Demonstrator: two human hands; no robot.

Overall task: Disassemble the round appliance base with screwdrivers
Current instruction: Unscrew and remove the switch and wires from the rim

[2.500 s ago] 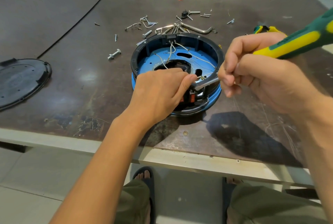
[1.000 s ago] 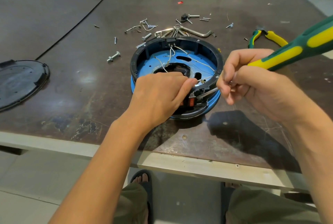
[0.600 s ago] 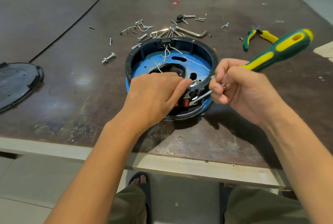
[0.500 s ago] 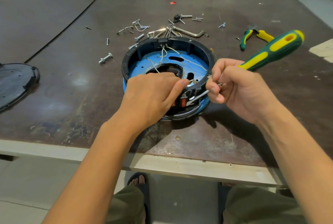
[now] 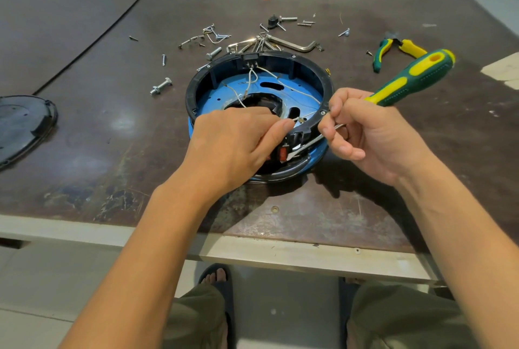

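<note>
Near the tabletop's (image 5: 112, 138) front edge, the left hand (image 5: 233, 149) curls over the near rim of the round appliance base (image 5: 309, 68), gripping it. Just right of it, the right hand (image 5: 370, 138) is closed tight on a green and yellow screwdriver (image 5: 412, 79), whose tip meets the base's near right side. Beyond the base lie loose screws (image 5: 213, 37). Pliers (image 5: 393, 51) lie further right, and a black cover (image 5: 22, 124) sits at the left edge.

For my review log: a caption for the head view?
Left hand holds the round appliance base while the right hand points a green-and-yellow screwdriver at its red switch.
</note>
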